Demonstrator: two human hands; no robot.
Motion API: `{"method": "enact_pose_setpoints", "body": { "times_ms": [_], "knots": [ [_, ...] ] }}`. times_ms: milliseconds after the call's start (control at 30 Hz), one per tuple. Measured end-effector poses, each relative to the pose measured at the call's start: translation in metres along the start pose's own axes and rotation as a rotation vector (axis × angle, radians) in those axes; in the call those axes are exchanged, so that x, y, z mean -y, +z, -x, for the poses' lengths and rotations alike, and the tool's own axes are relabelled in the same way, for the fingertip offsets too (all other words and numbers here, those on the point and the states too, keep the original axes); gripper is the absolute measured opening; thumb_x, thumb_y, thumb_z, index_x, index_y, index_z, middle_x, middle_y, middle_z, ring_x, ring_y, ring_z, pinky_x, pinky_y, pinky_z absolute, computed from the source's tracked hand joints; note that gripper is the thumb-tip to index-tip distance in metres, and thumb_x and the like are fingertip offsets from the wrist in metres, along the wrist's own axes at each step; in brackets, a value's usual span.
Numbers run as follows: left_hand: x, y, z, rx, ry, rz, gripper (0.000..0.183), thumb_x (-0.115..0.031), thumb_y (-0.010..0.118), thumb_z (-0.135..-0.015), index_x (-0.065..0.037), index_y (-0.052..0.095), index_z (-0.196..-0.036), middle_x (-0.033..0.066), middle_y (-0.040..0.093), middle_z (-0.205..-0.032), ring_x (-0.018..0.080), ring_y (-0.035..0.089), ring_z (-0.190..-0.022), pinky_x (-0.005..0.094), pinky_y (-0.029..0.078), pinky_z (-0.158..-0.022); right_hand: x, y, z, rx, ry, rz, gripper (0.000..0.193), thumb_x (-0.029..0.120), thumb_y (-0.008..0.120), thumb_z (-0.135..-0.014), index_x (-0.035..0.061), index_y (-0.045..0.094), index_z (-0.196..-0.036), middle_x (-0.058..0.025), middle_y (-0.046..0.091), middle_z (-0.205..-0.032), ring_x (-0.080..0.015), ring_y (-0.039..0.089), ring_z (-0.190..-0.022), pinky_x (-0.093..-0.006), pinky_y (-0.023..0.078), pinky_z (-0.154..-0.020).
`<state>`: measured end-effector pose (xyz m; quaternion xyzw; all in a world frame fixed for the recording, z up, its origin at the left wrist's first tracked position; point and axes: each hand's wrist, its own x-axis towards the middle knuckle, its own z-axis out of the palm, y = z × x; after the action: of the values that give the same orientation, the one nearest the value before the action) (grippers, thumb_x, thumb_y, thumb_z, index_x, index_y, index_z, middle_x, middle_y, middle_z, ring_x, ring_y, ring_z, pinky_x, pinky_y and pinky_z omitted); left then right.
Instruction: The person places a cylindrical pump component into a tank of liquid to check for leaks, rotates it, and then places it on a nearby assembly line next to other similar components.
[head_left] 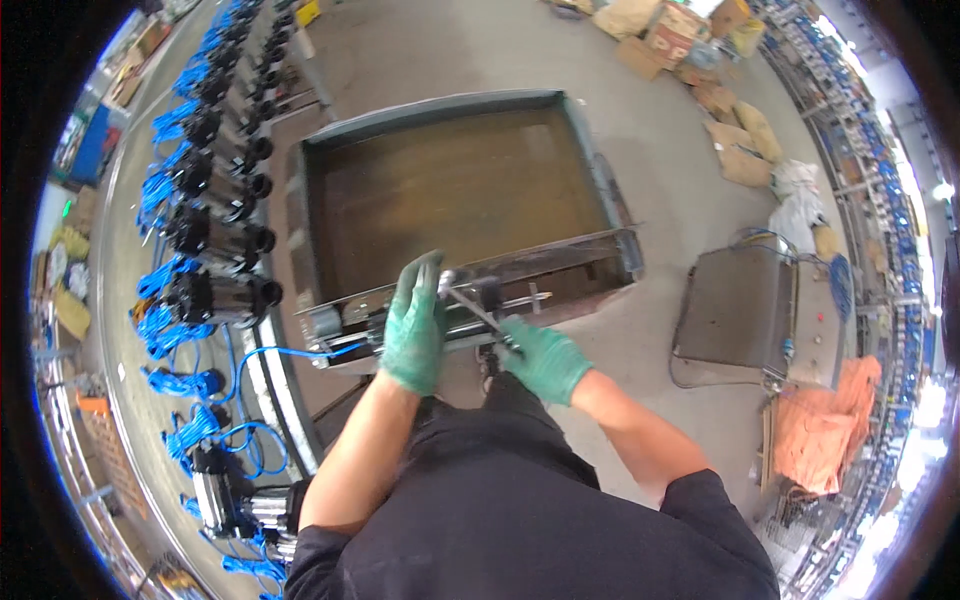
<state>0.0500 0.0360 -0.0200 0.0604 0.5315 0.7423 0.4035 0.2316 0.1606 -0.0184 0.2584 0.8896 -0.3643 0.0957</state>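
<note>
My right hand (548, 362), in a green glove, is closed round the handle of a metal wrench (474, 307) that slants up and left. The round head of the wrench lies close beside the thumb side of my left hand (414, 335), also gloved in green. That hand has its fingers stretched out, over a dark, shiny cylindrical machine part (462, 325) lying across the near side of a metal tank (600, 205). A blue cable (300, 350) runs to this part from the left. My left palm hides much of it.
On the left, a row of shiny cylindrical units (222, 298) with coiled blue cables lines a long bench (125, 260). A low metal cabinet (735, 310) stands at right, near orange sheeting (825, 425). Boxes and sacks (745, 145) lie at the far right.
</note>
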Motion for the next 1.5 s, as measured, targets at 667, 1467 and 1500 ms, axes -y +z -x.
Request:
{"method": "enact_pose_setpoints", "body": {
  "times_ms": [667, 1467, 1500],
  "knots": [
    [0.033, -0.161, 0.125, -0.564, -0.086, -0.211, 0.029, -0.023, 0.062, -0.106, -0.001, 0.066, -0.125, 0.0109, 0.074, -0.105, 0.0183, 0.071, -0.086, 0.0330, 0.058, -0.077, -0.265, -0.045, -0.027, -0.570, 0.398, 0.155, 0.043, 0.029, 0.065, -0.099, 0.0012, 0.053, -0.130, -0.0240, 0.060, -0.122, -0.0409, 0.060, -0.112, -0.0509, 0.048, -0.098],
    [-0.052, -0.170, 0.012, 0.324, -0.124, -1.483, 0.048, -0.048, 0.064, -0.098, -0.007, 0.065, -0.123, 0.0238, 0.072, -0.108, 0.0430, 0.069, -0.105, 0.0542, 0.053, -0.089, -0.020, -0.185, -0.076, -0.016, -0.111, -0.247, 0.022, -0.002, 0.045, -0.082, 0.0026, 0.063, -0.095, -0.0045, 0.067, -0.090, -0.0137, 0.057, -0.075, -0.0287, 0.049, -0.071],
    [-0.057, -0.170, 0.016, 0.324, -0.155, -1.427, 0.046, -0.048, 0.064, -0.098, -0.008, 0.065, -0.122, 0.0229, 0.073, -0.104, 0.0430, 0.069, -0.102, 0.0541, 0.053, -0.088, -0.021, -0.199, -0.079, -0.030, -0.125, -0.237, 0.022, -0.002, 0.046, -0.082, 0.0028, 0.062, -0.096, -0.0039, 0.066, -0.091, -0.0128, 0.055, -0.075, -0.0278, 0.048, -0.070]
  ]
}}
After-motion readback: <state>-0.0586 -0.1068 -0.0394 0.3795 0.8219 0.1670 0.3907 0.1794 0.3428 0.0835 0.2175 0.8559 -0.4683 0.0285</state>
